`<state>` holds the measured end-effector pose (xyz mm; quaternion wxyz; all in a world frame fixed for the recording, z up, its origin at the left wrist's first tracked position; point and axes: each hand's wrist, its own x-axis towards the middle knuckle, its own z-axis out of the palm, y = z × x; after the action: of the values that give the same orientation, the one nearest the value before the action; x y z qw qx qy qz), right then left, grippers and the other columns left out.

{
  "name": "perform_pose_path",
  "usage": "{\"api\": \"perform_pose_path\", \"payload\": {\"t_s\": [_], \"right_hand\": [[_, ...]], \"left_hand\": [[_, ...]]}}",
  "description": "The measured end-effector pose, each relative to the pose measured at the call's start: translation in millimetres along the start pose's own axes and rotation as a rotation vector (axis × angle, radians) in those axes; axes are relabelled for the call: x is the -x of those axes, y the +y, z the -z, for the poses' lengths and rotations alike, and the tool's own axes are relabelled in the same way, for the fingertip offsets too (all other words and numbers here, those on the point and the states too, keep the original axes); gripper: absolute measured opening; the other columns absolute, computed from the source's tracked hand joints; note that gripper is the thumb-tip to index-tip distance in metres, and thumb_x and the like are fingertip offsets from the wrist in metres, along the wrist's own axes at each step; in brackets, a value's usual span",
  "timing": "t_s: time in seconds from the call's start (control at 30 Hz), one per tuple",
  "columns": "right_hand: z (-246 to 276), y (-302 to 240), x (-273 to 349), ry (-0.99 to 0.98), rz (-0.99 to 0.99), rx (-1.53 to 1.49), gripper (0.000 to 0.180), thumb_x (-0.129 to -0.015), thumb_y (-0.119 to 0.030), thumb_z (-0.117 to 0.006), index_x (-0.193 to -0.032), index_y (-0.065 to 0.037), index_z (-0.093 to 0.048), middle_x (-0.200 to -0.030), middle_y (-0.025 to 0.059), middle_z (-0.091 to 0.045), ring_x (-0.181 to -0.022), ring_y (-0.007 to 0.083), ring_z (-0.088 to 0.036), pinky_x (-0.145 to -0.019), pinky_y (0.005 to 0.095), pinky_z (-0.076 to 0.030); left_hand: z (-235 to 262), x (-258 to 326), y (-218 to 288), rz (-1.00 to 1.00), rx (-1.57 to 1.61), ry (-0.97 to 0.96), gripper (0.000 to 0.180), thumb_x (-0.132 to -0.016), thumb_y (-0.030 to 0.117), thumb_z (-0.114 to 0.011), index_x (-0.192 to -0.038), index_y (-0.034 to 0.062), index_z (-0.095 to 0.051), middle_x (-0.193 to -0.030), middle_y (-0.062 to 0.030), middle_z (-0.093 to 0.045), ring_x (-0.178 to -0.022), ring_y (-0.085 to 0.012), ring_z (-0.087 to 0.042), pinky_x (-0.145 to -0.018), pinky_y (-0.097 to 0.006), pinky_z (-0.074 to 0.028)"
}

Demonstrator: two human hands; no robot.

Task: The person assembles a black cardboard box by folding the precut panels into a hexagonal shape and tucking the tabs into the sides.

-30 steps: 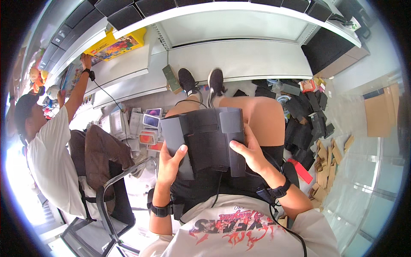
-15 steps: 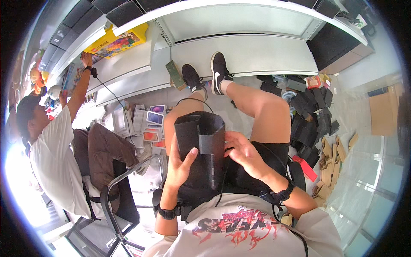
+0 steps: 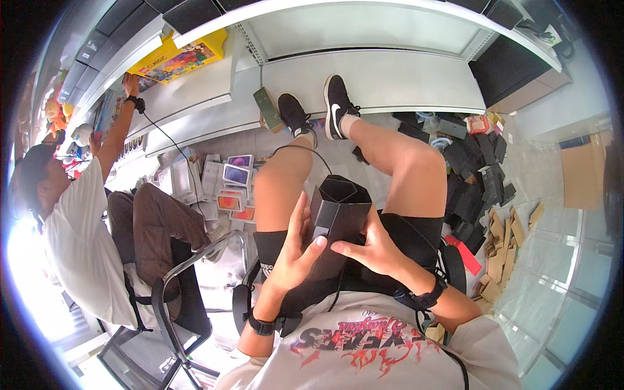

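A black folded cardboard sleeve (image 3: 340, 211), angular like an open-topped tube, is held above my lap between both hands. My left hand (image 3: 296, 253) grips its left side, thumb on the front near the lower edge. Around its right side closes my right hand (image 3: 378, 248), with the thumb across the lower front and the fingers partly hidden behind the cardboard. The sleeve's open upper end faces up and shows several folded walls inside.
A person (image 3: 78, 227) sits at my left, one arm stretched to the shelf beside a yellow toy box (image 3: 185, 58). Phone boxes (image 3: 235, 175) lie on the floor. At my right are heaps of black boxes (image 3: 468, 198) and brown cardboard pieces (image 3: 500, 250). A white shelf (image 3: 370, 81) stands ahead.
The cardboard sleeve has moved right and turned, its shape now narrower and more closed at the top. My right hand has gone from loosely beside it to gripping its side.
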<state>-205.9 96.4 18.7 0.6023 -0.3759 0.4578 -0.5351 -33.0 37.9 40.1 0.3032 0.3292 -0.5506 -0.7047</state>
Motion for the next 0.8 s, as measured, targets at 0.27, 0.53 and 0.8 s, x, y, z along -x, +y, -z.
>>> {"api": "perform_pose_path", "payload": {"t_s": [0.27,0.53,0.8], "right_hand": [[3.7,-0.9,1.2,0.005,-0.065,0.027,0.072,-0.085,-0.016,-0.074,-0.137,-0.001,-0.026,-0.13,0.0124,-0.046,-0.12,0.0191,-0.049,-0.1,0.0366,-0.043],[-3.1,5.2,4.7,0.021,-0.03,-0.091,0.064,-0.09,-0.011,-0.066,-0.139,0.001,-0.027,-0.128,0.0109,-0.047,-0.115,0.0159,-0.05,-0.096,0.0327,-0.045],[-1.9,7.4,7.1,-0.024,-0.026,-0.081,0.063,-0.092,-0.01,-0.063,-0.143,-0.001,-0.026,-0.129,0.0106,-0.049,-0.115,0.0156,-0.051,-0.097,0.0317,-0.045]], "left_hand": [[12.8,1.4,-6.6,0.074,-0.173,-0.074,0.068,-0.093,0.011,-0.057,-0.149,-0.0047,-0.021,-0.15,-0.0187,-0.031,-0.141,-0.0272,-0.028,-0.115,-0.037,-0.019],[12.6,-3.7,-0.5,0.124,-0.031,-0.018,0.079,-0.083,0.011,-0.073,-0.145,-0.0042,-0.028,-0.138,-0.0164,-0.045,-0.128,-0.0211,-0.043,-0.108,-0.034,-0.034],[12.7,-2.0,-4.0,0.122,-0.151,0.012,0.08,-0.077,0.013,-0.077,-0.141,-0.0044,-0.033,-0.129,-0.0156,-0.052,-0.119,-0.0203,-0.049,-0.104,-0.033,-0.037]]}}
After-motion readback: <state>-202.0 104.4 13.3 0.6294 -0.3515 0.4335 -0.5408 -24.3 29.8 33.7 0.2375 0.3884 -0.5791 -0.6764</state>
